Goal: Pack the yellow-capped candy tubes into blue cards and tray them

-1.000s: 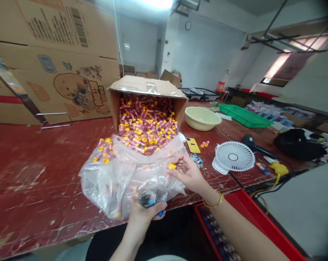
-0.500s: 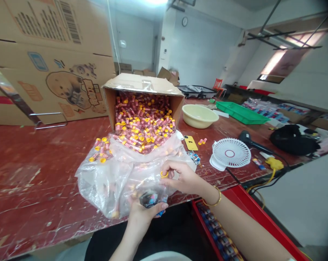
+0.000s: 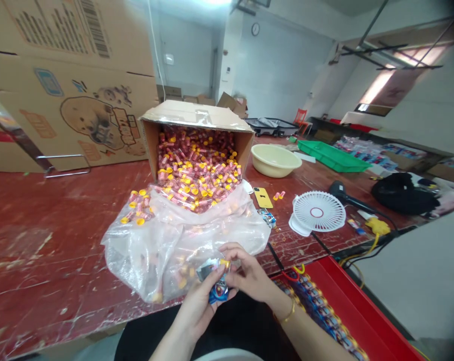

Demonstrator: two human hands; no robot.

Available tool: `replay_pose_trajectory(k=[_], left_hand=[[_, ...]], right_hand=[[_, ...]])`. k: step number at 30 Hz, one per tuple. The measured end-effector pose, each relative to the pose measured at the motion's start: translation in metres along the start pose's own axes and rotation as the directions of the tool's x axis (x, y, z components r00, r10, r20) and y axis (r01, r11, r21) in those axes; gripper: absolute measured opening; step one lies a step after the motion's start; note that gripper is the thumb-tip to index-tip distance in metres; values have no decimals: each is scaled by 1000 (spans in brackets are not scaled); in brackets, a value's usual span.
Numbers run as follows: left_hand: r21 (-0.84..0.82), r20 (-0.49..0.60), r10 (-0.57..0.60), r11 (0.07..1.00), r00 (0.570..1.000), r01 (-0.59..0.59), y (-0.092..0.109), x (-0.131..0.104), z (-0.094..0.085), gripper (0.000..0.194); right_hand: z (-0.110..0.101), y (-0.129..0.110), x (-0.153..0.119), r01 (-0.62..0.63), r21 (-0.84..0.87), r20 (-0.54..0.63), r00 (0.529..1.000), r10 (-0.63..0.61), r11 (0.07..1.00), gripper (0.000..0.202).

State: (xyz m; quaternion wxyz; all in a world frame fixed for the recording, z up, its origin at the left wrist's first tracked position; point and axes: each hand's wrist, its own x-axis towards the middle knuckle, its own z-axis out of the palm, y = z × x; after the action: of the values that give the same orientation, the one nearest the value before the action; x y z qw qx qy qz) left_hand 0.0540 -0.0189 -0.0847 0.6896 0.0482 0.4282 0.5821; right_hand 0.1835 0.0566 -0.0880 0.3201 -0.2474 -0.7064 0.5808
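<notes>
Your left hand (image 3: 197, 307) pinches a shiny blue packet (image 3: 219, 291), thumb across its front, just above the near edge of the desk (image 3: 57, 260). The fingers of your right hand (image 3: 249, 273) close in beside a yellow cap (image 3: 224, 262) at the packet's upper edge. They hide whatever lies under that cap, so I can't tell whether your right grip is pinching it or only resting against it.

The thin wrapper is the weak point: press your left thumb too hard and you could crease it, or squeeze the cap out sideways. Hold it too loosely and the packet could twist as your right fingers push, slipping towards the dark clothing (image 3: 245, 331) on your lap. Pushing at a slant might tear the upper edge.

Watch your sleeve-free wrists too. The slack plastic bag (image 3: 136, 255) spreads just beyond your hands; snagging it could drag the capped tubes (image 3: 196, 185) spilling from the cardboard box (image 3: 196, 113). Swing your right forearm low and you might knock the packed rows (image 3: 330, 321) in the red tray (image 3: 356, 291).
</notes>
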Motion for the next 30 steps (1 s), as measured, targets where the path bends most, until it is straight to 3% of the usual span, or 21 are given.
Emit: replay_pose_trajectory(k=[3,4,12,24,28,30], left_hand=[[-19,34,32,999,999,-32,-1,-2,4,27],[-16,41,43,999,998,-43,0,-3,5,29],[128,-15,114,986,993,-111,-2,-8,3,41],[80,3,138,987,990,-138,-3,-7,9,39],[121,2,192,974,981,-191,-2,-5,9,39],[187,-14,199,963,980,-193,-2,-6,8,41]], right_hand=[[14,3,-14,87,-168,-36,995,-95,982,75],[17,4,-16,97,-194,-57,992,-109,976,78],[24,4,-17,122,-202,-130,980,-150,972,65],[27,4,-18,179,-154,-148,968,-202,972,58],[27,-4,-17,135,-196,-130,978,-162,971,63],[16,-5,-20,93,-237,-169,976,-135,967,65]])
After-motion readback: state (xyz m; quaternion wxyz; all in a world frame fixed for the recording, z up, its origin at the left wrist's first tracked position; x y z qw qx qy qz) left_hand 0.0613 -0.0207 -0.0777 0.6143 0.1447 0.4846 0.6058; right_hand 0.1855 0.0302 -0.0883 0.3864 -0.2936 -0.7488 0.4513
